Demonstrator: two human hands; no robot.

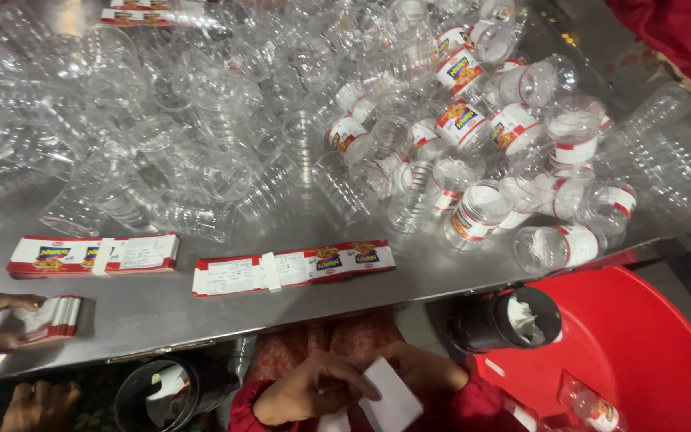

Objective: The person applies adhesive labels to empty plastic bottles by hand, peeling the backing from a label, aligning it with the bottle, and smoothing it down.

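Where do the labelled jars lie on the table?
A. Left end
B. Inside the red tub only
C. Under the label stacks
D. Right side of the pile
D: the labelled jars cluster at the right of the clear jars on the table.

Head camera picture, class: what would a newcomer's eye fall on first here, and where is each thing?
First, the great heap of clear plastic jars covering the far side of the steel table, with labelled jars bunched at its right. Next, the bright red tub at lower right. Then the person's hands, left hand and right hand, holding a white label at the bottom.
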